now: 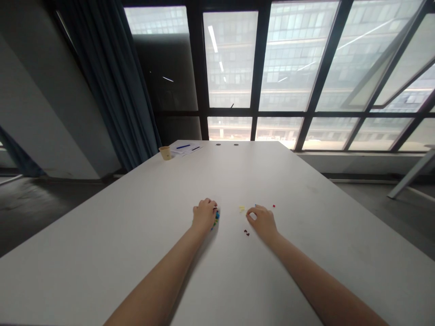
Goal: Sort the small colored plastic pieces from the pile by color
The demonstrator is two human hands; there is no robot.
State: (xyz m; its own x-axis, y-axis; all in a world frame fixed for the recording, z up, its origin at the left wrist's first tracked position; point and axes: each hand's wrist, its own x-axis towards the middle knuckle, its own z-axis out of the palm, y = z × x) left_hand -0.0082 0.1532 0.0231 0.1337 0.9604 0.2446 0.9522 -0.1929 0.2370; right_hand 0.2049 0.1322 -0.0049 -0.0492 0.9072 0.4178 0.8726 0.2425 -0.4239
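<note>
My left hand (204, 215) is curled around a small multicoloured cluster of building bricks (216, 217), blue, green and yellow, resting on the white table; the hand covers part of it. Thumb and forefinger of my right hand (262, 219) meet in a pinch at the tabletop, and whatever lies between the tips is too small to make out. Just left of those fingertips lie several tiny yellow pieces (241, 208). Nearer to me are small dark brown pieces (246, 232). A single red piece (273, 206) sits beyond the right hand, with a speck of blue by its knuckles.
The long white table (136, 244) stretches toward the windows. At its far left edge stand a yellowish paper cup (165, 153) and papers (190, 151) with a blue pen (183, 146). Two dark round fittings (218, 144) mark the far end. A blue curtain (112, 81) hangs left.
</note>
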